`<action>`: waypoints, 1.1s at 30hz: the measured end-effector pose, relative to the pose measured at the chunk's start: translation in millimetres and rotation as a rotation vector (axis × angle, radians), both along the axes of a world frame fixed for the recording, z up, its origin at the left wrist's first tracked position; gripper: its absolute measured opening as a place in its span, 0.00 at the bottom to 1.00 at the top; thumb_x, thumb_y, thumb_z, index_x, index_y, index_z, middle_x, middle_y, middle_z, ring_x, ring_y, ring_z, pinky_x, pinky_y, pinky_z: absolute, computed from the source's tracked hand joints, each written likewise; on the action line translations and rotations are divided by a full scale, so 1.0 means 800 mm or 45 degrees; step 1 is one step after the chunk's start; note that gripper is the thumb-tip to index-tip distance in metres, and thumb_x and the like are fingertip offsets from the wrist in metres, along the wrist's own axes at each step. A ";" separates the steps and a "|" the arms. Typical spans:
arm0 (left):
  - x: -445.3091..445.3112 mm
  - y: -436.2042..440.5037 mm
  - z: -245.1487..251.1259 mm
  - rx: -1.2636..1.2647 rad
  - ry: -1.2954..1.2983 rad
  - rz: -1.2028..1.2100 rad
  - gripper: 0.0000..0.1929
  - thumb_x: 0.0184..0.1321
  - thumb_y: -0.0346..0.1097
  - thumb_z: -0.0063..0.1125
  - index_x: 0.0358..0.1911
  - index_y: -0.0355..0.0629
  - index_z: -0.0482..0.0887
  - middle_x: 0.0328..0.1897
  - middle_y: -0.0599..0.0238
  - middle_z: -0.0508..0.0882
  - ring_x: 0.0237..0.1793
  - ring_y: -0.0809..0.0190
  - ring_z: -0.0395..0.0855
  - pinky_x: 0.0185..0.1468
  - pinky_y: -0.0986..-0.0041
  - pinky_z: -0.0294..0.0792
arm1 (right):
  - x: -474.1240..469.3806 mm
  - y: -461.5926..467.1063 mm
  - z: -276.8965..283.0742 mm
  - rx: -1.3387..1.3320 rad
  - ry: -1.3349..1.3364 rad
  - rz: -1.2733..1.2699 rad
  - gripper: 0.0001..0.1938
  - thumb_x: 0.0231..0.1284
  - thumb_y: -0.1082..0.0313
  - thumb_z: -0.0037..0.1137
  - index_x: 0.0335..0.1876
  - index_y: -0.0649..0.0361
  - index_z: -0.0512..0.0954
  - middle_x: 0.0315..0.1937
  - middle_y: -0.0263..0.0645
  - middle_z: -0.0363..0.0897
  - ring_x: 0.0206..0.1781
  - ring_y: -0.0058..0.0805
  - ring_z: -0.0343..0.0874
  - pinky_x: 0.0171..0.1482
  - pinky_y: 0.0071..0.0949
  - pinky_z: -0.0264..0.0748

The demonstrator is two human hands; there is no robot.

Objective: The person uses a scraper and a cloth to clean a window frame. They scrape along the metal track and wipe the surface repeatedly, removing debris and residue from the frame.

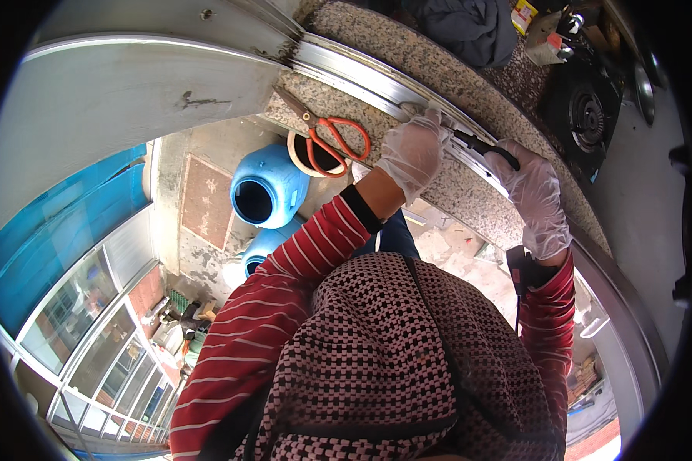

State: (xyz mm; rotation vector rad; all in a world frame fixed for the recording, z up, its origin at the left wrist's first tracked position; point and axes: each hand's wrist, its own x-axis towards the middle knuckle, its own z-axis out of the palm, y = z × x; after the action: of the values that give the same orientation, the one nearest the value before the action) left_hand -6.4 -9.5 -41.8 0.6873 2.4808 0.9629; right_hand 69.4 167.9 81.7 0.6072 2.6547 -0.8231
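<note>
Both hands wear thin clear plastic gloves. My right hand (527, 184) is closed round the black handle of a tool (484, 148), whose working end reaches toward the metal window track (369, 75). My left hand (416, 151) rests at the track beside that end; its fingers are bent, and a small part of a grey, rounded thing shows by the fingertips. Whether the left hand grips it I cannot tell. Left of this hand, scissors with orange-red handles (339, 138) lie on the speckled granite sill (467, 193), their handles partly over its edge.
Blue plastic barrels (291, 178) and a pale-rimmed bucket (339, 170) stand on the floor below the sill. Beyond the track runs a granite counter edge (438, 69), with dark cloth (467, 29) and a gas stove (587, 118). A window sash (150, 86) is at the upper left.
</note>
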 end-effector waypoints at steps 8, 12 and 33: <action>-0.080 -0.061 0.022 -0.229 0.077 0.346 0.25 0.65 0.38 0.56 0.64 0.38 0.73 0.45 0.42 0.86 0.46 0.38 0.86 0.47 0.53 0.78 | -0.108 -0.064 -0.038 0.204 -0.074 0.145 0.29 0.68 0.37 0.54 0.59 0.55 0.80 0.46 0.53 0.86 0.50 0.50 0.86 0.51 0.43 0.82; -0.110 -0.088 0.018 -0.086 0.148 0.464 0.32 0.64 0.38 0.56 0.73 0.42 0.65 0.48 0.40 0.84 0.47 0.36 0.85 0.49 0.51 0.77 | -0.165 -0.091 -0.058 0.013 -0.138 0.218 0.31 0.68 0.36 0.51 0.61 0.56 0.80 0.52 0.52 0.85 0.56 0.51 0.83 0.60 0.44 0.78; -0.101 -0.105 0.019 1.017 -0.453 1.015 0.10 0.68 0.27 0.57 0.51 0.36 0.78 0.41 0.66 0.85 0.36 0.70 0.78 0.44 0.76 0.73 | -0.065 -0.061 -0.061 -0.751 0.080 -0.248 0.22 0.69 0.49 0.63 0.51 0.64 0.83 0.32 0.38 0.85 0.31 0.25 0.82 0.33 0.27 0.77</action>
State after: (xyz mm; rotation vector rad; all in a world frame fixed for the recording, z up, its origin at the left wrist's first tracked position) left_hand -87.1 -93.6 -26.7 -0.3364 1.9782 2.1805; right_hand 17.4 119.3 33.2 0.6842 2.2444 -1.6149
